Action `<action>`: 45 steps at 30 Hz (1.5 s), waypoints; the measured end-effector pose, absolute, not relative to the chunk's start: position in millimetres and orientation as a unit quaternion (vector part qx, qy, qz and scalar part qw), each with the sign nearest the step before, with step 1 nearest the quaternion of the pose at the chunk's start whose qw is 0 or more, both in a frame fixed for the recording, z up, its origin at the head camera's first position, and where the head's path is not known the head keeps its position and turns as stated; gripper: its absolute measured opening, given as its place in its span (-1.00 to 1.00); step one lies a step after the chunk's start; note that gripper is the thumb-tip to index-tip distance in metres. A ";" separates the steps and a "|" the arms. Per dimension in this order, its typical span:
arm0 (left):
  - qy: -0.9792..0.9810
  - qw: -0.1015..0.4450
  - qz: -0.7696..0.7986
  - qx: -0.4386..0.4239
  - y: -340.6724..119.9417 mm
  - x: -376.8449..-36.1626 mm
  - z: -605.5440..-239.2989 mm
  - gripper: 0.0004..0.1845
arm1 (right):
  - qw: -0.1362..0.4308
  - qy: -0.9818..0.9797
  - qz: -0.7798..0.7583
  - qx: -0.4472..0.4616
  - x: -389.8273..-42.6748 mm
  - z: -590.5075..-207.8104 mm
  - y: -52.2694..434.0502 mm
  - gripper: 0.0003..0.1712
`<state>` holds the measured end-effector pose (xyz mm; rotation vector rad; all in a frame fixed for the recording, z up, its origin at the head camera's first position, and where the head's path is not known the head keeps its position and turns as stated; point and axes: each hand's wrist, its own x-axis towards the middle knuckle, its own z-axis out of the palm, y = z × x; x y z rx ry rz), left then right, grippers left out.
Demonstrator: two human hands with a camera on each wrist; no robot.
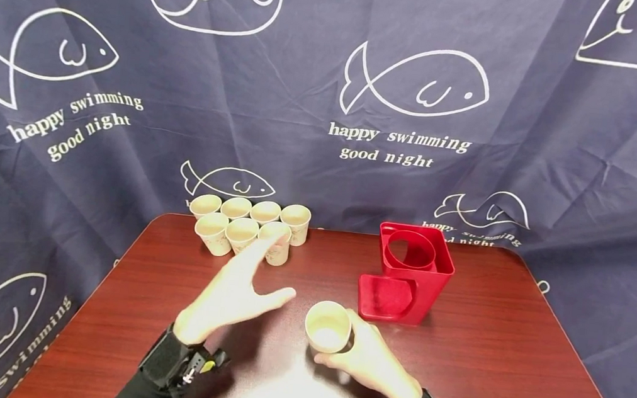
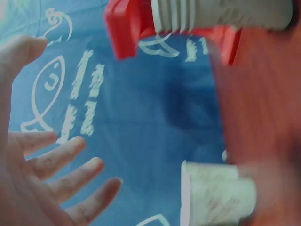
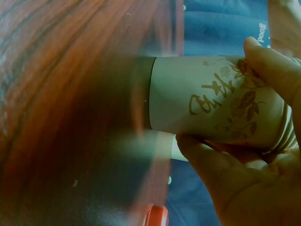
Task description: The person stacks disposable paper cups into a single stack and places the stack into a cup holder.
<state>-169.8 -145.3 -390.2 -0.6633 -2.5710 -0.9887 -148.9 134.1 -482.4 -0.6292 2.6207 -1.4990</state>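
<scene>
My right hand (image 1: 364, 358) grips a white paper cup (image 1: 327, 334) (image 3: 216, 101) with a brown leaf print, held just above the table (image 1: 480, 365), its thumb and fingers curled round the wall. My left hand (image 1: 236, 293) (image 2: 42, 160) hovers open to the cup's left, fingers spread, pointing toward a cluster of several paper cups (image 1: 248, 224) at the table's back edge. A red cup holder (image 1: 411, 273) with a round opening stands right of the held cup. The left wrist view is blurred; it shows a cup (image 2: 216, 197) and the red holder (image 2: 129, 23).
The dark red wooden table has rounded corners. A navy curtain (image 1: 361, 101) with white fish drawings hangs behind and around it.
</scene>
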 end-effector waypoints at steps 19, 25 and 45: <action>-0.865 0.317 -0.351 -0.170 -228.2 -193.6 -346.3 0.08 | 0.036 0.839 -0.503 -0.205 -148.7 -482.3 133.4 -0.23; -0.848 0.350 -0.384 -0.106 -259.4 -200.7 -347.0 0.02 | 0.038 0.843 -0.497 -0.204 -149.4 -482.7 133.7 -0.25; -0.920 0.212 -0.330 0.012 -318.7 -239.6 -406.4 0.02 | 0.031 0.844 -0.496 -0.202 -150.8 -483.8 134.3 -0.22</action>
